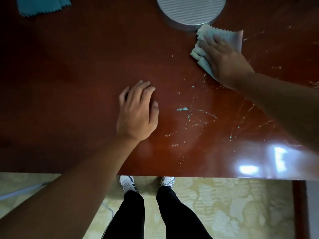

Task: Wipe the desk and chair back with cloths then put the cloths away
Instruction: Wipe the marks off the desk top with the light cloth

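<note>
Surface: dark red-brown polished wood, glossy, fills most of the view. Near edge runs straight left to right just ahead of the person's shoes. Bright window glare at the near right. Pale scratches and small teal flecks scattered over the right half; left half is smooth and bare, giving wide open room there.

Round lid-like object: grey-white, ribbed top, cut off by the far edge of the view.

Teal cloth: far left corner, flat, zigzag-cut edge facing the near side, partly out of view, well apart from both hands.

Pale cloth: folded in several layers, soft fabric, zigzag-cut far edge. Long axis runs diagonally from near-left to far-right. Its far corner touches the round object's rim.

Right hand: palm down on the pale cloth, fingers straight and close together, pressing it flat to the surface; tips point to the far left.

Left hand: resting on bare wood near the middle, fingers loosely curved and slightly spread, holding nothing.

Floor: pale yellow patterned carpet below the near edge.
</note>
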`<state>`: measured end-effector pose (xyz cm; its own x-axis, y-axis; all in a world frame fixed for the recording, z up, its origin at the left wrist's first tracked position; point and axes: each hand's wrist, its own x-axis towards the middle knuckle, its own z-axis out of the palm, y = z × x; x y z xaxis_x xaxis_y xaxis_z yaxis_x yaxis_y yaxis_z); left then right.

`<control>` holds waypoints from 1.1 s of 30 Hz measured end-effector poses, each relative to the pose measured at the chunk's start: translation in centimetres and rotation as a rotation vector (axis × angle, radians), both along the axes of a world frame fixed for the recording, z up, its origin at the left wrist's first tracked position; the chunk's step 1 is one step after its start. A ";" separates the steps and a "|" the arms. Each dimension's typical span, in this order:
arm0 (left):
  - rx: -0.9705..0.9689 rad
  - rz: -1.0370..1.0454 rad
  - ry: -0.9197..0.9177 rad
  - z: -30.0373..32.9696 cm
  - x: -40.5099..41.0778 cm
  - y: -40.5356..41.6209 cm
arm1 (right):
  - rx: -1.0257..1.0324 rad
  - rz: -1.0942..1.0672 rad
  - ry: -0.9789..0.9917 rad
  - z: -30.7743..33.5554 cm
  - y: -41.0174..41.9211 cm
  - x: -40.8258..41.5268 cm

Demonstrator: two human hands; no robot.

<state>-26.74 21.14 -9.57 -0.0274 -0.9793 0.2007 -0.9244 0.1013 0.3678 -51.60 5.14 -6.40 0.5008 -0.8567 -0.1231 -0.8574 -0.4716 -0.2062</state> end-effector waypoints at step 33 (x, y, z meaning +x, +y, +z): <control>-0.004 0.072 -0.029 0.2 -0.4 0.1 | 0.001 0.287 -0.001 -0.7 10.4 4.9</control>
<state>-27.15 21.25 -9.40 0.0371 -0.9780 0.2053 -0.9396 0.0357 0.3403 -46.66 15.55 -7.14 0.7227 -0.6800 -0.1234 -0.6889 -0.6945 -0.2073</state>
